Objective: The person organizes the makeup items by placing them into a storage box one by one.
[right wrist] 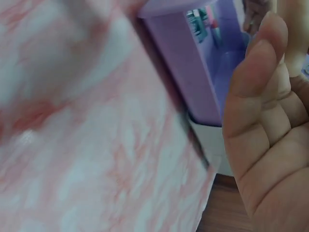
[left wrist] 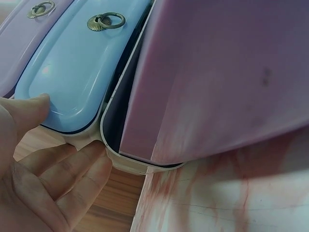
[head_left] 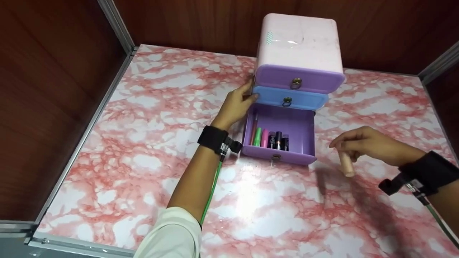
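Note:
A small drawer cabinet (head_left: pixel 304 43) with a pale pink top stands at the back. Its lowest purple drawer (head_left: pixel 303 134) is pulled out, with a row of pens and small cosmetic tubes (head_left: pixel 265 138) inside. My left hand (head_left: pixel 235 107) grips the cabinet's left edge. Its thumb (left wrist: pixel 36 113) lies on the blue middle drawer front (left wrist: pixel 82 63), and the fingers are against the side. Right of the open drawer, my right hand (head_left: pixel 369 145) holds a beige cylindrical tube (head_left: pixel 346 165) above the table, pinched between thumb and fingers and pointing down.
Both upper drawers, purple (head_left: pixel 276 77) on top and blue below, are pushed in, each with a brass ring pull. The table (head_left: pixel 143 161) has a red-and-white marbled surface. Dark wood panels (head_left: pixel 197 25) in metal frames border it. Green cables run from both wrist cameras.

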{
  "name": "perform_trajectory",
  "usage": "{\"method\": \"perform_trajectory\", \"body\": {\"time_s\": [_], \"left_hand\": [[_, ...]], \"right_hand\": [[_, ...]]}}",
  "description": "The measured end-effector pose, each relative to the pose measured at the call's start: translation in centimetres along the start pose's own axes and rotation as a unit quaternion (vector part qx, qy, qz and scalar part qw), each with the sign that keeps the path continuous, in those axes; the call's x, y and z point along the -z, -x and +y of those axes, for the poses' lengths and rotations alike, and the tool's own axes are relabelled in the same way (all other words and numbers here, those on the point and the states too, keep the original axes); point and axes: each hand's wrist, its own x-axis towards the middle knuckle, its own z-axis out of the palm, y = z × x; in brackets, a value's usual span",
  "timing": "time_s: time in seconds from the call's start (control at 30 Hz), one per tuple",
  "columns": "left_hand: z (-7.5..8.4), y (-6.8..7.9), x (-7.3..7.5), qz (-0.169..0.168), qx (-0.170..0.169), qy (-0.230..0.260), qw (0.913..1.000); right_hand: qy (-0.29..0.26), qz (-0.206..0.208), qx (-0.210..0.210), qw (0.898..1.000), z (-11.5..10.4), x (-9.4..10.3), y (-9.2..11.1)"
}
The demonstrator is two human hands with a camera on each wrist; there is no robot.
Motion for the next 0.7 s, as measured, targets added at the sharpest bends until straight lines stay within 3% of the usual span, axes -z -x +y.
{"method": "perform_trajectory", "body": {"time_s": [0.23, 0.5, 0.7], "left_hand": [[-0.2, 0.0, 0.0, 0.002, -0.005, 0.003, 1.0], [-0.4, 0.0, 0.0, 0.003, -0.01, 0.004, 0.9999], [-0.4, -0.1, 0.0, 0.005, -0.015, -0.01, 0.9998]], "right_hand": [[0.015, 0.068, 0.015, 0.997, -1.3, -0.9, -1.7], [-0.013, 0.154, 0.041, 0.987, -2.0, -2.4, -4.8], [0.045, 0.219, 0.061, 0.973, -2.1, -3.6, -7.2]]}}
